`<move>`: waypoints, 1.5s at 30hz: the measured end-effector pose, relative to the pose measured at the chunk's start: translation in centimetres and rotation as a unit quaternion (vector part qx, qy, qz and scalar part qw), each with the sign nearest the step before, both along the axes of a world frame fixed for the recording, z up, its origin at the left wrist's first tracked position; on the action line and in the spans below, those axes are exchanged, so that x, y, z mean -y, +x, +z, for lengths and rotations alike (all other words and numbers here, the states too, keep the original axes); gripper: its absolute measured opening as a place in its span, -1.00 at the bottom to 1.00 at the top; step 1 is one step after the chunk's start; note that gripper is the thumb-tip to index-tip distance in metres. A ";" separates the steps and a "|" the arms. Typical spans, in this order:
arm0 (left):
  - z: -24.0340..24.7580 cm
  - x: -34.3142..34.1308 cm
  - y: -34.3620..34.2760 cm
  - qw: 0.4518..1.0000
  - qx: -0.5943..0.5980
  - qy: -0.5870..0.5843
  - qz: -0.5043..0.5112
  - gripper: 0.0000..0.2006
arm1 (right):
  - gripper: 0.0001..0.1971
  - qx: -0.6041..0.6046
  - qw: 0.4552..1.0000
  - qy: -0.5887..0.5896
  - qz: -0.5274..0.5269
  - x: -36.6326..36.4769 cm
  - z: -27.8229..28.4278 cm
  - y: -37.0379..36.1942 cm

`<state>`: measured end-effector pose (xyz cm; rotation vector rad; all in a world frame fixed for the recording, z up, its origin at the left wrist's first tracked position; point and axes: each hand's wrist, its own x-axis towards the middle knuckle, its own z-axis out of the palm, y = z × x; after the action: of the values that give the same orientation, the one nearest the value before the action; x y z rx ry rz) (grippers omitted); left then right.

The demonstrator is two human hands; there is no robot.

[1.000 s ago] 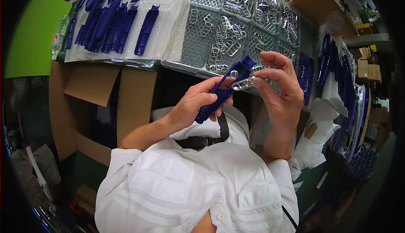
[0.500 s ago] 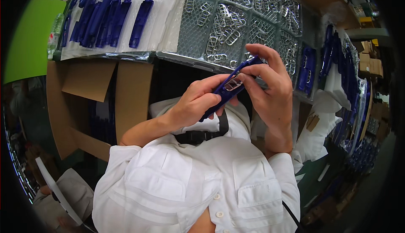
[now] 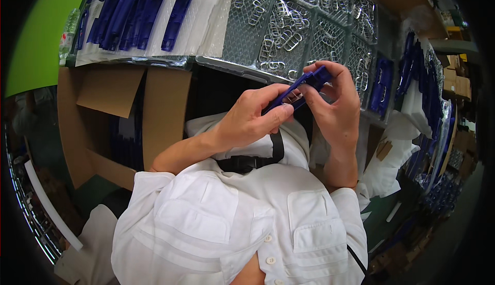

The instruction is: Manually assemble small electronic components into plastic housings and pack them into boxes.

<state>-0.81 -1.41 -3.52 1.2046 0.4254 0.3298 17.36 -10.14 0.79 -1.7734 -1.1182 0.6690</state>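
A long blue plastic part (image 3: 320, 76) is held between my two hands above my lap, near the front edge of the table. Its far end points up and to the right. My left hand (image 3: 255, 114) is closed round its lower end, thumb on the side. My right hand (image 3: 337, 96) pinches the upper end between thumb and fingers. A small silver metal loop (image 3: 294, 98) shows in the part's hollow between the hands; fingers hide some of it. Just beyond, a clear divided tray (image 3: 234, 42) holds many metal loops (image 3: 283, 37) in its compartments.
Blue parts (image 3: 178, 19) lie on white sheeting at the left. An opened cardboard box (image 3: 165, 125) with blue parts inside stands below. More blue parts (image 3: 380, 86) fill a right-hand compartment. A plastic bottle (image 3: 68, 35) stands by a green panel (image 3: 36, 42).
The blue part has turned in my hands and shifted up and right, its hollow now less exposed. My left hand has slid closer to my right. A curved white edge at lower left has moved.
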 end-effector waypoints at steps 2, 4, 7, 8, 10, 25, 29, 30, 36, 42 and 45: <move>0.7 -0.5 0.3 0.999 -0.034 -0.002 0.012 -0.76 | -0.60 -0.016 1.000 0.002 -0.012 -0.4 -1.0 -0.3; 0.8 -0.6 0.5 0.997 -0.071 -0.004 0.038 -0.79 | -0.62 -0.020 1.000 -0.021 -0.006 -0.8 -1.5 -0.3; -0.2 -0.7 0.4 0.987 -0.119 0.096 0.038 -0.77 | -0.66 0.015 1.000 0.012 -0.021 -0.6 -2.6 -1.0; -0.6 -0.7 0.5 0.984 -0.116 0.128 0.042 -0.79 | -0.67 0.034 0.999 0.023 -0.012 -0.5 -2.9 -0.9; -1.3 -0.4 0.7 0.970 -0.074 0.213 0.094 -0.83 | -0.69 0.026 0.999 0.011 -0.033 0.2 -3.3 -0.9; 1.5 -1.1 -2.0 0.924 -0.035 0.354 0.138 -0.62 | -0.59 -0.123 0.984 0.111 0.060 -2.3 -3.2 0.7; 3.1 -1.8 -4.9 0.941 -0.021 0.331 0.064 -0.51 | -0.59 -0.074 0.948 0.301 0.078 -1.8 -2.1 0.1; 3.2 -1.5 -4.9 0.940 -0.021 0.335 0.067 -0.49 | -0.59 -0.032 0.945 0.312 0.090 -1.3 -2.2 0.3; 3.8 -0.9 -2.9 0.916 0.043 0.381 0.116 -0.41 | -0.60 0.232 0.914 0.322 0.084 1.5 -1.0 2.5; 3.7 -0.6 -1.6 0.921 0.029 0.380 0.085 -0.38 | -0.64 0.230 0.909 0.344 0.046 1.8 -2.4 3.8; 4.0 -0.6 -1.5 0.923 0.017 0.376 0.082 -0.39 | -0.65 0.233 0.910 0.340 0.052 1.8 -2.6 4.1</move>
<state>-2.35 -0.84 0.44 1.9132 0.3803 0.6983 21.42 -11.93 -1.80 -1.2835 -1.5402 -0.1224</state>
